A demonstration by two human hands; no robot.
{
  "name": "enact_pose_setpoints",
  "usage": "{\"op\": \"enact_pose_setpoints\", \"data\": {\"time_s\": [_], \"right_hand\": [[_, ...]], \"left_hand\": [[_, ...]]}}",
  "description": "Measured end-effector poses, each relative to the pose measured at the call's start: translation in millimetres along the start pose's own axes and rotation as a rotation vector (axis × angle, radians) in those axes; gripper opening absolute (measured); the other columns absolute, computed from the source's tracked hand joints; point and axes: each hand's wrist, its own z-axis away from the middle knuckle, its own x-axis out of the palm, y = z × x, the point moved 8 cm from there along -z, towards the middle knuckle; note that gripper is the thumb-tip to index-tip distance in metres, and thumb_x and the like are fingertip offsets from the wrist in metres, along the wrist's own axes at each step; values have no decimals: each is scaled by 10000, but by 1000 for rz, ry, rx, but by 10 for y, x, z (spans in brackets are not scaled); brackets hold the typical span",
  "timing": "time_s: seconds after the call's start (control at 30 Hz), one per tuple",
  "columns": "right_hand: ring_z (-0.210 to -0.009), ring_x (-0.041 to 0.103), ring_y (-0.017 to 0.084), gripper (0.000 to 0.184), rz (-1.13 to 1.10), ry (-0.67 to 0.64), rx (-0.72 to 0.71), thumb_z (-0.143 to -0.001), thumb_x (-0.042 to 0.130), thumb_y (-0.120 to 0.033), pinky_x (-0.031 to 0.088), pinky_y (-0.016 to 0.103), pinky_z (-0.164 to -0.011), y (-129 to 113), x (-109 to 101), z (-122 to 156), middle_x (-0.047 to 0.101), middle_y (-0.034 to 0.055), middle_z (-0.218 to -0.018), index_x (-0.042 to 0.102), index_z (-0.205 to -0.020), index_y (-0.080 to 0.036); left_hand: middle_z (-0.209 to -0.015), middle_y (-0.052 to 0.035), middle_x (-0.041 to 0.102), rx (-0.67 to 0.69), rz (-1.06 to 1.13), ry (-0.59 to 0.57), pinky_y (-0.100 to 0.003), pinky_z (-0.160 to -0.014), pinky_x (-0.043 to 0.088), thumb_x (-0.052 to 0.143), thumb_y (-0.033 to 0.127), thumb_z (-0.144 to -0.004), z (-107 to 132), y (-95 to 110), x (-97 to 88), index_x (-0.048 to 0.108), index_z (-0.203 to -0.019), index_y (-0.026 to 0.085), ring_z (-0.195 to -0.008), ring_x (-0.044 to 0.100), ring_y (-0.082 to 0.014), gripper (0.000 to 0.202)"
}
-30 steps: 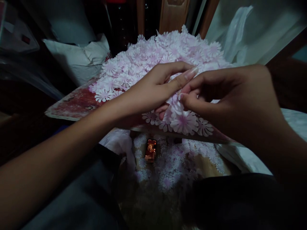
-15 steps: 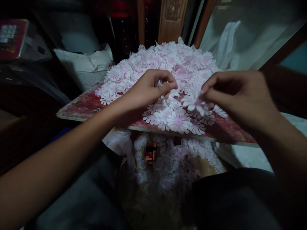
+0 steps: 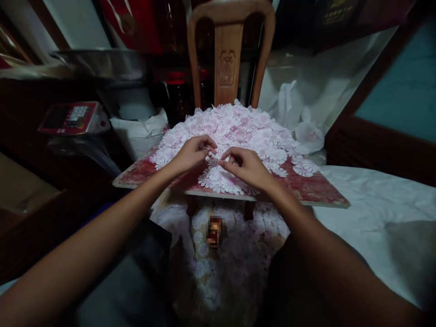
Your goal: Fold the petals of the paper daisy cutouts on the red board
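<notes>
A heap of pale pink paper flowers (image 3: 245, 129) lies on a red board (image 3: 316, 188) in front of me. My left hand (image 3: 192, 154) and my right hand (image 3: 247, 168) rest at the heap's near edge, fingertips almost meeting. Both are curled in a pinch on a flower (image 3: 214, 162) between them. More flowers (image 3: 238, 245) lie in a pile below the board, between my knees.
A wooden chair back (image 3: 226, 54) stands behind the board. White plastic bags (image 3: 296, 118) sit at the right, a white sack (image 3: 139, 131) and a red scale (image 3: 70, 118) at the left. White cloth (image 3: 371, 204) covers the right side. A small lit phone (image 3: 214, 230) lies below.
The view has pulled back and tilted up, so the chair and the scale show. My hands, apart half a second ago, have come back together at the heap's near edge.
</notes>
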Motion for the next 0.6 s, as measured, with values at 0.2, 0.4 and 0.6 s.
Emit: {"op": "enact_pose_setpoints", "data": {"time_s": [0.2, 0.4, 0.6], "right_hand": [[-732, 552, 150, 521, 30, 203, -57, -796, 676, -479, 386, 264, -658, -142, -148, -19, 643, 10, -893, 561, -1238, -229], [-765, 588, 177, 361, 127, 269, -38, -818, 590, -307, 409, 307, -702, -167, -231, -16, 680, 31, -906, 632, -1160, -200], [-682, 599, 168, 182, 264, 383, 78, -748, 627, -235, 395, 286, -637, 63, -588, 48, 695, 25, -802, 716, -900, -188]], "left_hand": [[-1089, -106, 666, 10, -88, -173, -224, -660, 501, 528, 102, -689, 12, 453, 72, 476, -1175, 156, -908, 673, -179, 491], [-868, -46, 684, 122, -326, -298, -210, -613, 435, 507, 79, -701, -243, 672, 303, 406, -1303, 131, -724, 619, -143, 613], [-945, -69, 676, 259, -190, -256, -257, -729, 446, 517, 73, -743, -460, 564, 687, 468, -1235, 128, -862, 622, -164, 497]]}}
